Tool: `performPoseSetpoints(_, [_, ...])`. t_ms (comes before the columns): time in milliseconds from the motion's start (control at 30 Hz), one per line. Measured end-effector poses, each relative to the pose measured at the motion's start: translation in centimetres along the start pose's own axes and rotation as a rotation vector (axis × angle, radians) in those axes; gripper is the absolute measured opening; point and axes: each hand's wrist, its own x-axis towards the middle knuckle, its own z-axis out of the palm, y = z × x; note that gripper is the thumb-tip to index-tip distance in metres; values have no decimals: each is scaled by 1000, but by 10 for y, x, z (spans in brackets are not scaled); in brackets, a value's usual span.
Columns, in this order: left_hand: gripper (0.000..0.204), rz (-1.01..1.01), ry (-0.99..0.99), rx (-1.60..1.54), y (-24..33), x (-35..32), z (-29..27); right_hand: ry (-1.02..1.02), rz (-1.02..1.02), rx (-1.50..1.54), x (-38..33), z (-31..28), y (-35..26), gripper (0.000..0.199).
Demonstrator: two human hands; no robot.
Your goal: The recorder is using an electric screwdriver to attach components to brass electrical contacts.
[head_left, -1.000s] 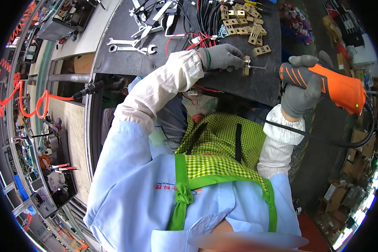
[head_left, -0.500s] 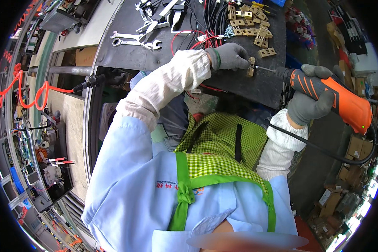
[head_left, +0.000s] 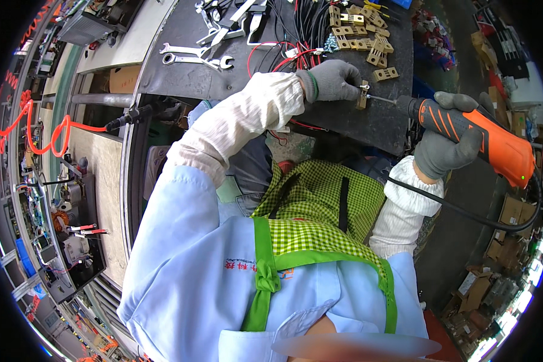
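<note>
Your left hand (head_left: 335,80), in a grey knit glove, is closed around a small tan flat bracket with a screw in it (head_left: 362,95), and it holds this bracket on edge just above the dark counter (head_left: 187,78), near the counter's front edge. Your right hand (head_left: 443,151), also in a grey glove, is wrapped tightly around the grip of an orange and black electric screwdriver (head_left: 479,142). The thin metal bit of this screwdriver points to the left and its tip meets the screw at the bracket. A black cable (head_left: 464,211) leaves the back end of the screwdriver and curves down at your right side. Further back on the counter lies a loose group of similar tan brackets (head_left: 362,33), well apart from the one in your hand. To the left of them you can see a bundle of black and red wires (head_left: 295,36), and further left two silver open-end wrenches (head_left: 193,55) lie side by side. A red coiled air hose (head_left: 39,130) hangs at the far left, beside the counter. You wear a green checked apron (head_left: 320,211) over a light blue shirt.
</note>
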Motion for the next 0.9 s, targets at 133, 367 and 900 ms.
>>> performPoseSetpoints(133, [31, 26, 5, 7, -1, -1, 1, -17, 106, 65, -3, 1, -4, 68])
performPoseSetpoints(367, [34, -7, 1, 17, -2, 0, 6, -87, 67, 20, -3, 2, 12, 69])
performPoseSetpoints(900, [45, 0, -58, 217, 3, 2, 7, -229, 235, 350, -2, 31, 10, 48])
